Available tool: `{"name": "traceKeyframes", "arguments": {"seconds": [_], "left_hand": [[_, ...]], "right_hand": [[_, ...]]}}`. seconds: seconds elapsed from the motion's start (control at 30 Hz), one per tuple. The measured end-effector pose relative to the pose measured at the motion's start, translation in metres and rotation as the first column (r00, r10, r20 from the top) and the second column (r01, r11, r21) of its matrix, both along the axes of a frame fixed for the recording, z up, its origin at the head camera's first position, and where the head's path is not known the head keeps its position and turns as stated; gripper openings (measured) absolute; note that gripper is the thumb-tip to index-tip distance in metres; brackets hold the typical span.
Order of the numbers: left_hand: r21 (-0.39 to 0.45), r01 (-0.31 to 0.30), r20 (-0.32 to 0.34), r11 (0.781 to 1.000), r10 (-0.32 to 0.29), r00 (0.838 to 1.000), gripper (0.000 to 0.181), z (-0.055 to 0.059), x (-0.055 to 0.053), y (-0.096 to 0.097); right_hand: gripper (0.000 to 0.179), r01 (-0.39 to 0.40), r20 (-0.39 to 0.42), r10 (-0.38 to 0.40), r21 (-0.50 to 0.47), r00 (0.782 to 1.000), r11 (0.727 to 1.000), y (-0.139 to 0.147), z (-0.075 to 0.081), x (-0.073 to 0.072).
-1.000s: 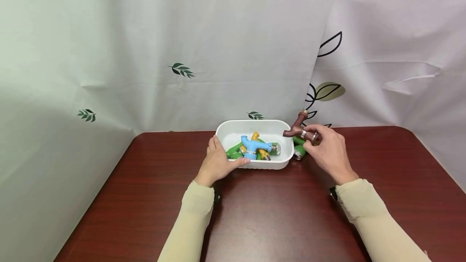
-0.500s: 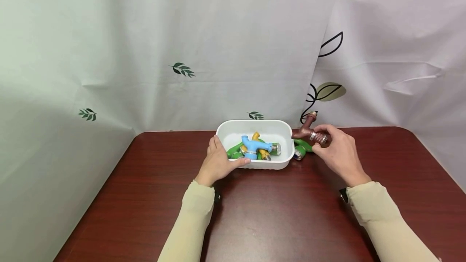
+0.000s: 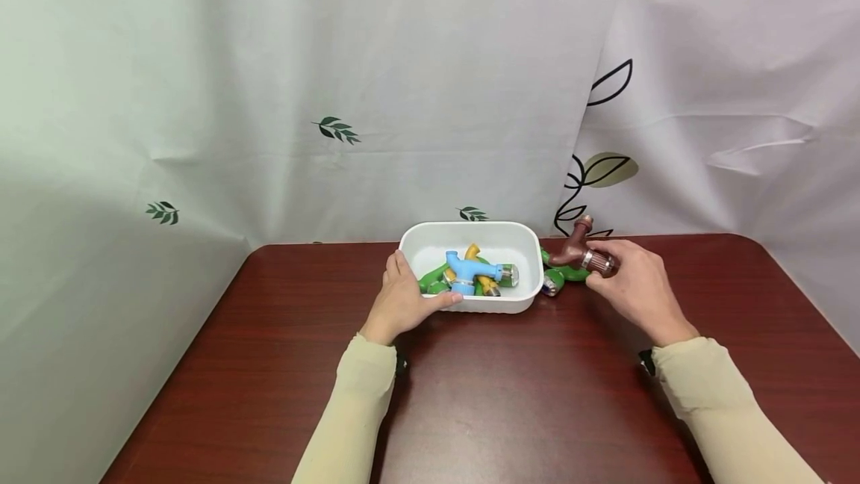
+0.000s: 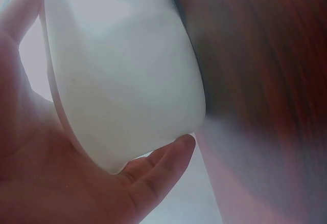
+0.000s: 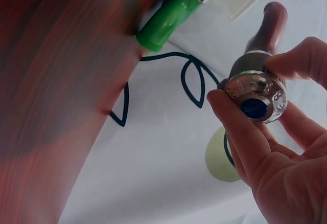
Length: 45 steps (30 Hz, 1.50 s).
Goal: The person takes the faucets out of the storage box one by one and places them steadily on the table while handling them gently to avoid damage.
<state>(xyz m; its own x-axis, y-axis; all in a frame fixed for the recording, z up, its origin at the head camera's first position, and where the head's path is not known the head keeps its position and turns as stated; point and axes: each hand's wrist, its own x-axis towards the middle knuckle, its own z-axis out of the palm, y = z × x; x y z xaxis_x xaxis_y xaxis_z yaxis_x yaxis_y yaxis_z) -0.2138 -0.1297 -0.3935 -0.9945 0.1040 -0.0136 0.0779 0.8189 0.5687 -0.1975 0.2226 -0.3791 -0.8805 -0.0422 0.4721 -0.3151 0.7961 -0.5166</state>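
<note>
In the head view my right hand [image 3: 634,286] pinches a brown tap [image 3: 574,249] by its ribbed knob, between thumb and fingers. It hangs above the table, just right of the white plastic tub [image 3: 470,305]. The knob's silver cap [image 5: 258,98] with a dark blue centre faces the right wrist camera. At the tub's left front corner, my left hand [image 3: 399,301] holds on, thumb over the front rim and fingers along the left wall [image 4: 127,91]. A blue tap [image 3: 466,269] lies uppermost in the tub, over yellow [image 3: 473,250] and green taps [image 3: 433,277].
Green taps [image 3: 571,273] lie on the table against the tub's right side, partly behind the brown tap. A printed white curtain [image 3: 430,95] hangs right behind the dark red wooden table [image 3: 510,394].
My right hand has carried the brown tap to the right and slightly down, away from the tub's right rim. The left hand and the tub have stayed put.
</note>
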Motion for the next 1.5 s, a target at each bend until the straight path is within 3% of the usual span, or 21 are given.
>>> {"name": "traceKeyframes", "arguments": {"seconds": [0.27, 0.83, 1.5], "left_hand": [[-0.005, -0.003, -0.005, 1.000, 0.003, 1.000, 0.136, 0.000, 0.000, 0.001], [-0.009, -0.001, -0.013, 1.000, 0.001, 1.000, 0.136, -0.001, -0.001, 0.000], [0.011, 0.000, -0.015, 1.000, 0.000, 1.000, 0.135, -0.002, -0.001, 0.000]], "right_hand": [[0.040, -0.003, 0.103, -0.003, 0.053, 0.995, 0.999, 0.010, 0.000, 0.000], [0.038, -0.049, 0.205, 0.024, 0.116, 0.978, 0.992, 0.028, 0.003, -0.003], [0.042, -0.094, 0.314, 0.040, 0.160, 0.949, 0.983, 0.044, -0.006, -0.007]]}}
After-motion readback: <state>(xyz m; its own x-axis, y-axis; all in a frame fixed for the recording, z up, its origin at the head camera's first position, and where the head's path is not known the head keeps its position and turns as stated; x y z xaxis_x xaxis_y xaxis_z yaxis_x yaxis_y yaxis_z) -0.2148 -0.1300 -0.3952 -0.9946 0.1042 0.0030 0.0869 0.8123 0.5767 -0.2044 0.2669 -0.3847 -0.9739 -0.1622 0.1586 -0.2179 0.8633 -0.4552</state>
